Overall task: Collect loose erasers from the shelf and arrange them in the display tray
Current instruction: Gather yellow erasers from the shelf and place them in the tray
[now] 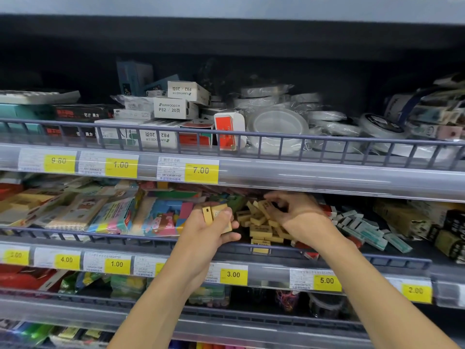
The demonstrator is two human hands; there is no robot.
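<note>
Gathering step: the left hand (214, 224) grips a few yellow erasers (217, 215), fingers curled round them. At its three o'clock, the right hand (293, 210) pinches another from the loose pile (261, 226) on the shelf (251, 245). Next, lift it across; no display tray is visible.

L hand (214, 225) curled, gripping | R hand (292, 210) fingers bent, reaching fwd

Grey store shelving (327, 177) with yellow price tags (201, 173).
</note>
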